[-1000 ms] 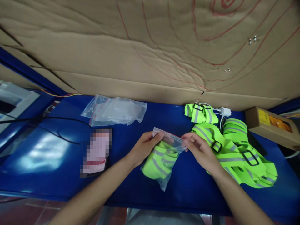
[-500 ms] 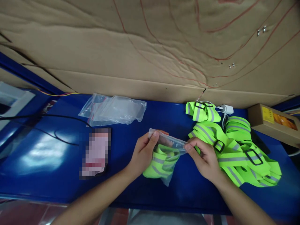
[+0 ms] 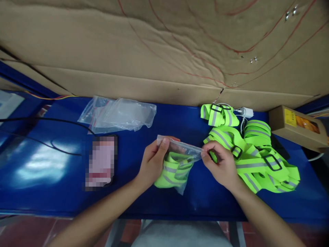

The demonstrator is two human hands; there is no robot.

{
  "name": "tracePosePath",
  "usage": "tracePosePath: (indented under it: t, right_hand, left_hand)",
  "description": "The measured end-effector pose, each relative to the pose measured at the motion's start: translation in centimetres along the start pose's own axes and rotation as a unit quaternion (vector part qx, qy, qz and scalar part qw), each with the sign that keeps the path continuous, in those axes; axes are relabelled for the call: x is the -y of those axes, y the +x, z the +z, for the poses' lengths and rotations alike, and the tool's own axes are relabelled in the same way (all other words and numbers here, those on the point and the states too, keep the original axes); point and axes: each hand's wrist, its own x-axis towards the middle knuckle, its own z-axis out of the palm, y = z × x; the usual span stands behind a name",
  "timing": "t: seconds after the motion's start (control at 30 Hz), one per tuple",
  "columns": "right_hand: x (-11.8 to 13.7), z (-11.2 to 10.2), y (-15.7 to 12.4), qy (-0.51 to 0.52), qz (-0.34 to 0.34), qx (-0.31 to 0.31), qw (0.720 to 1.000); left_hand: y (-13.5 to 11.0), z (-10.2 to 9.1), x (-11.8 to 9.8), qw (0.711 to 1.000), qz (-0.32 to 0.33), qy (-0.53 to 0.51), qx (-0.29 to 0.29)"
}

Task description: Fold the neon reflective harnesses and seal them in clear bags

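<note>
A clear zip bag (image 3: 183, 148) hangs between my two hands, with a folded neon-green reflective strap (image 3: 172, 173) inside it. My left hand (image 3: 153, 159) grips the bag's upper left corner, thumb on the front and fingers behind. At the upper right corner, my right hand (image 3: 219, 164) pinches the bag's top edge between thumb and forefinger. Just beyond the right hand lies a loose heap of the same neon-green straps (image 3: 257, 166) with grey stripes and black buckles. A smaller folded strap (image 3: 218, 115) sits behind that heap.
Several clear bags (image 3: 120, 115) lie at the back left of the blue table (image 3: 144, 206). A phone (image 3: 101, 161), blurred out, rests left of my hands beside black cables (image 3: 51, 120). At the right are a white charger (image 3: 246, 112) and a cardboard box (image 3: 295, 125). Cardboard (image 3: 102, 51) walls the back.
The right thumb and forefinger have closed tighter at the bag's right corner. Both hands keep hold of the bag. The whole view has shifted slightly.
</note>
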Motion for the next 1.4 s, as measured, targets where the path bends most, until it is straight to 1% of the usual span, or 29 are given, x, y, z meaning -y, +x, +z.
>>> tracePosePath:
  t: [0.23, 0.37, 0.47, 0.57, 0.87, 1.1, 1.23, 1.4]
  right_hand:
    - [0.4, 0.3, -0.1, -0.001, -0.002, 0.002, 1.0]
    - [0.5, 0.3, -0.1, 0.004, -0.007, 0.009, 1.0]
    - [0.5, 0.3, -0.2, 0.001, -0.012, 0.014, 1.0]
    - [0.5, 0.3, -0.3, 0.006, -0.017, 0.014, 1.0]
    - [0.7, 0.4, -0.4, 0.019, -0.006, 0.036, 0.999]
    - [0.8, 0.2, -0.5, 0.004, -0.023, 0.043, 0.999]
    - [0.9, 0.1, -0.4, -0.004, -0.021, 0.049, 0.999]
    - [1.3, 0.1, -0.2, -0.011, -0.035, 0.061, 0.997]
  left_hand:
    - [-0.4, 0.0, 0.2, 0.999, 0.018, 0.037, 0.006]
    - [-0.5, 0.1, 0.4, 0.999, 0.02, 0.032, 0.004]
    - [-0.5, 0.2, 0.4, 0.999, 0.018, 0.022, 0.021]
    - [-0.6, 0.3, 0.5, 0.999, 0.031, 0.024, 0.028]
    - [-1.0, 0.5, 0.6, 0.996, 0.037, 0.06, 0.046]
    - [-1.3, 0.7, 0.7, 0.993, 0.056, 0.094, 0.047]
    - [-1.4, 0.6, 0.9, 0.991, 0.055, 0.102, 0.063]
    - [-1.5, 0.7, 1.0, 0.99, 0.049, 0.106, 0.082]
